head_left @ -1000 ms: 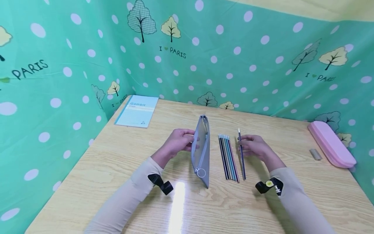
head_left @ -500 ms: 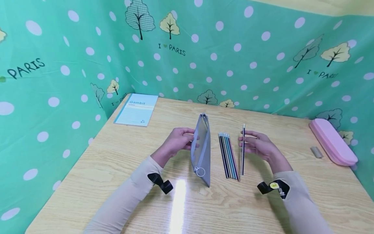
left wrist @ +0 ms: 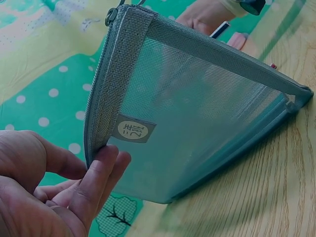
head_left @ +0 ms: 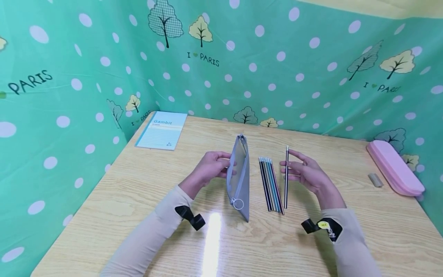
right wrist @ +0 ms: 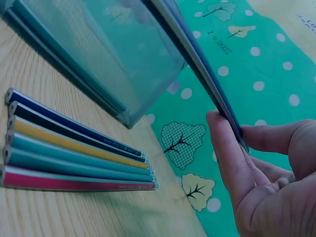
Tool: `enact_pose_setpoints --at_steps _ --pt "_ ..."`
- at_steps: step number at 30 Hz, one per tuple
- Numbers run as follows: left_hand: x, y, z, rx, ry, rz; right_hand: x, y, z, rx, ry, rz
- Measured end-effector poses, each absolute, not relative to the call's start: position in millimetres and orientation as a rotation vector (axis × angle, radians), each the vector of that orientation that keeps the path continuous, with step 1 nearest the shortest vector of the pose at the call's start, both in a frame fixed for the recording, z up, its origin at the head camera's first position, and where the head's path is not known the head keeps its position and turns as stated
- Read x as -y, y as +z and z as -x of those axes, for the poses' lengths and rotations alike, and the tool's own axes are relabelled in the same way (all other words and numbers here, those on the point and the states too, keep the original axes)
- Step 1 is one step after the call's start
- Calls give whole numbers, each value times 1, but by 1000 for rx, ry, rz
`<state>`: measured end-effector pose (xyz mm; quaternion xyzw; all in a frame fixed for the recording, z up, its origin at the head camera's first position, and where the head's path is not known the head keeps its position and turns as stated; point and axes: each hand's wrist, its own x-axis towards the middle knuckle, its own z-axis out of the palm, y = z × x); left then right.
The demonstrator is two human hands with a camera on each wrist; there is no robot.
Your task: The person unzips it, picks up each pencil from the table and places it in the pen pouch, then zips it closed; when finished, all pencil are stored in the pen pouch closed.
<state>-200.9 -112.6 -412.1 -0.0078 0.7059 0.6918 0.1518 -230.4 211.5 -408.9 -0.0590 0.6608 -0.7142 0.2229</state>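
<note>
In the head view, my left hand [head_left: 211, 168] pinches the edge of a grey zip pouch [head_left: 243, 192], which stands on its long side with the zip undone. Its mesh wall [left wrist: 197, 113] and small label [left wrist: 132, 129] show in the left wrist view. My right hand [head_left: 309, 173] pinches a dark striped pencil [head_left: 286, 181] near its upper end, held off the table to the right of the pouch. Between pouch and right hand lies a row of several pencils [right wrist: 79, 153] in blue, black, yellow, teal and red. Whether anything lies inside the pouch is unclear.
A pink pencil case [head_left: 394, 167] lies at the right table edge, with a small grey block [head_left: 375, 180] beside it. At the back left is a Gambit notebook [head_left: 161, 130]. A green dotted cloth [head_left: 242, 69] hangs along the back and left of the wooden table [head_left: 263, 246].
My right hand and its pencil have risen slightly, and the pencil has straightened from its earlier lean. Over the last half second it shifted slightly left. My left hand and the pouch stay nearly still.
</note>
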Motion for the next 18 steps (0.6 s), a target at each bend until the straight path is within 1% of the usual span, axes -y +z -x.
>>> enact_pose_setpoints --at_steps 18 --pt "113 -411 202 -2019 1986 57 -189 -389 220 -1903 -1985 198"
